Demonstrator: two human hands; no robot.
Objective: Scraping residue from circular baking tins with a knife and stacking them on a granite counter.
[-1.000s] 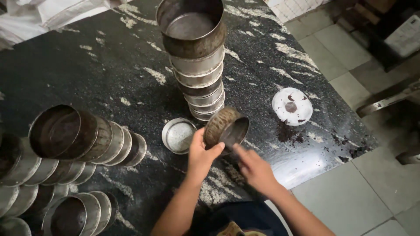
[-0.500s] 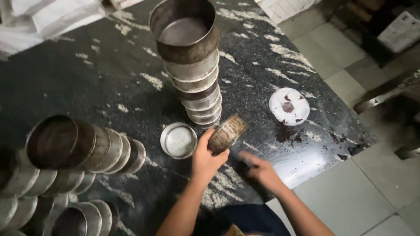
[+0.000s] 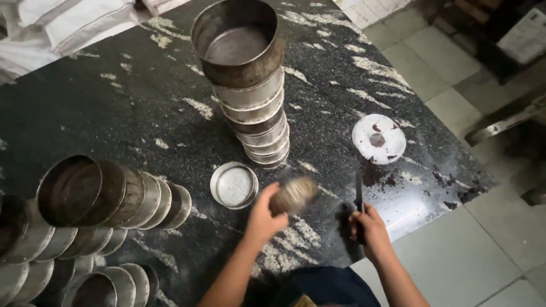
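My left hand (image 3: pixel 263 216) grips a small round metal tin (image 3: pixel 293 195), blurred with motion, just above the black marble table (image 3: pixel 131 108). My right hand (image 3: pixel 369 227) is closed on a dark knife-like tool (image 3: pixel 359 194) that points away from me over the table's near edge. A shallow round tin (image 3: pixel 234 185) lies flat on the table just left of the held tin. Behind them rises a tall stack of metal tins (image 3: pixel 253 96) with a wide open one on top.
Rows of nested metal tins (image 3: pixel 108 196) lie on their sides at the left and lower left. A white round lid (image 3: pixel 379 138) with dark crumbs sits at the right, with dark residue near it. White sacks (image 3: pixel 68 23) lie at the back left. Tiled floor (image 3: pixel 483 250) is at the right.
My left hand has turned and lowered the small tin toward the table. My right hand left the tin, moved right and took hold of the dark tool.
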